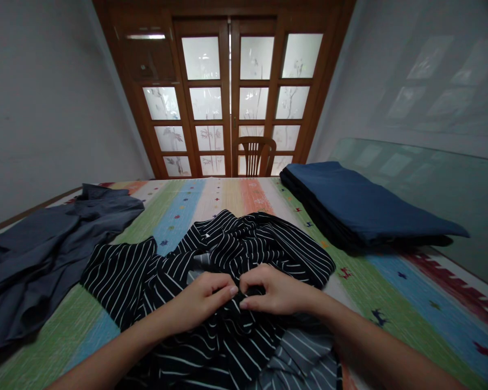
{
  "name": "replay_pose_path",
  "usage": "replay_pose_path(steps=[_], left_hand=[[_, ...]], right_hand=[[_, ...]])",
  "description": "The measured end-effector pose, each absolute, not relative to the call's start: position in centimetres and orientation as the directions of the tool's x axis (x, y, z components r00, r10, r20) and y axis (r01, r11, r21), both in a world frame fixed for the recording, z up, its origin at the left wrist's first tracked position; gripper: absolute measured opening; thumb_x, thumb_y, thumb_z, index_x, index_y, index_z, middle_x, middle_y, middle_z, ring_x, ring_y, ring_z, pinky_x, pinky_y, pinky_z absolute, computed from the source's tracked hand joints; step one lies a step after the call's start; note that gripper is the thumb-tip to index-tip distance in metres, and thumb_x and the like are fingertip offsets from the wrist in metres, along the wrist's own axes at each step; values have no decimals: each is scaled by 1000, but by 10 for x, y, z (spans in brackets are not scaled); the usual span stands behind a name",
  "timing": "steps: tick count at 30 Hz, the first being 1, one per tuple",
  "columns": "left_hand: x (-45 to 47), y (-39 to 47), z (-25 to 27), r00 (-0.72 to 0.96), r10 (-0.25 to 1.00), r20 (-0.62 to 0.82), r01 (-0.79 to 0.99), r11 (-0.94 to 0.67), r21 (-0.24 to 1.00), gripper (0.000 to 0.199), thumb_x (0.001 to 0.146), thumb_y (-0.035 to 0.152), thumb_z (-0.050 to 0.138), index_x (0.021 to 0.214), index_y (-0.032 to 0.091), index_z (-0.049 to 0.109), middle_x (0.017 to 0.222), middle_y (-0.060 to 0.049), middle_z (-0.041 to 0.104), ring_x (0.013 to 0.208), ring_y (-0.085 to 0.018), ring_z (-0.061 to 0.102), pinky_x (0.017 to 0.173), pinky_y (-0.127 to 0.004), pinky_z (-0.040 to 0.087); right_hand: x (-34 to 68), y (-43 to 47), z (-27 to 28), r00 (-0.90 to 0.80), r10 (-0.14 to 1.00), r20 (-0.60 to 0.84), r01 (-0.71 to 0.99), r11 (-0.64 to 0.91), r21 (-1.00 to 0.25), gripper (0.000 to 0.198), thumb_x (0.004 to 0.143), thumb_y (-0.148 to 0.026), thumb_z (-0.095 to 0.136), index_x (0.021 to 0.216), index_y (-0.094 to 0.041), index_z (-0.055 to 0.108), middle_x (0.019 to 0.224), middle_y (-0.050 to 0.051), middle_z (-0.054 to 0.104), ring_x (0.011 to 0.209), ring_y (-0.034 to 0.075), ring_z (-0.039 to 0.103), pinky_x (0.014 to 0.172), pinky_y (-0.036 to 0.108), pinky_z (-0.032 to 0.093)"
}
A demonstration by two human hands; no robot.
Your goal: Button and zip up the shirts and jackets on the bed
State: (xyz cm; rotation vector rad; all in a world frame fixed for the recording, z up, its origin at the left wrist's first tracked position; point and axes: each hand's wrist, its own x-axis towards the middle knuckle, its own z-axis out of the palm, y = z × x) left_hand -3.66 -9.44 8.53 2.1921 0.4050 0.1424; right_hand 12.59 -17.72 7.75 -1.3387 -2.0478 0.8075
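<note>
A black shirt with thin white stripes (244,244) lies crumpled in front of me, its collar toward the far side and one sleeve spread to the left. Near its middle, my left hand (209,298) pinches the fabric between thumb and curled fingers. My right hand (264,290) is closed on the same shirt just to the right, the two thumbs almost meeting. The greyish inner side of the cloth shows at the lower right. What lies under my fingers is partly hidden.
A dark grey garment (61,238) is spread at the left. Folded blue and black clothes (350,200) are stacked at the right. Both lie on a colourful striped tablecloth (191,197). Behind the far edge stand a wooden chair (254,151) and glazed wooden doors (230,97).
</note>
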Motion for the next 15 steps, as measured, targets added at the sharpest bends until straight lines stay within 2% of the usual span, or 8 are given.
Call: replay_pose_path(steps=[7,15], left_hand=[[-37,-97,81,970,241,-18,166,-613,772,25,81,29,35,65,15,49,60,4,45,58,-8,42,56,-19,33],[-35,-100,78,960,277,-43,192,-539,820,21,77,28,39,62,15,47,56,6,40,55,-7,37,52,-19,30]], right_hand=[[125,-180,79,-448,883,142,765,461,-450,9,68,-13,51,60,-17,48,57,-6,48,57,8,43,60,20,33],[121,-181,78,-443,881,167,836,473,-278,10,68,-13,48,60,-18,48,56,-5,53,55,8,46,58,21,31]])
